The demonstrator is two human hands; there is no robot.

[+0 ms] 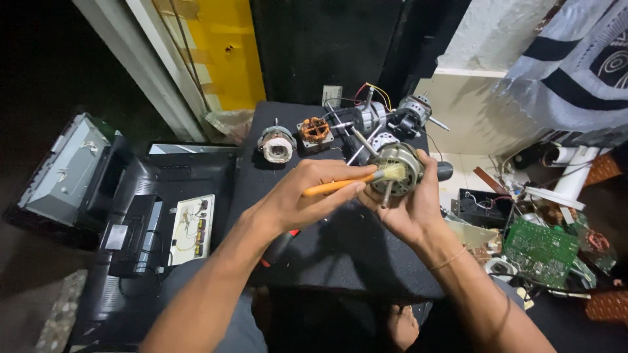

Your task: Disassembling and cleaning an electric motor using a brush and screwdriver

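Observation:
My left hand [307, 193] grips a small brush with an orange handle [330, 187]; its pale bristles [393, 172] rest against a round metal fan motor [402, 163]. My right hand [409, 209] holds that motor from below and behind, shaft pointing down toward me, above a black table [340, 255]. A thin bracelet circles my right wrist.
Several other motors and a copper-wound stator [315, 129] lie at the table's far end, beside a white-cored motor [277, 145]. A green circuit board [540, 248] and wire clutter sit at right. Opened electronics and a white circuit panel [190, 229] lie at left. A red-handled tool [278, 247] lies under my left forearm.

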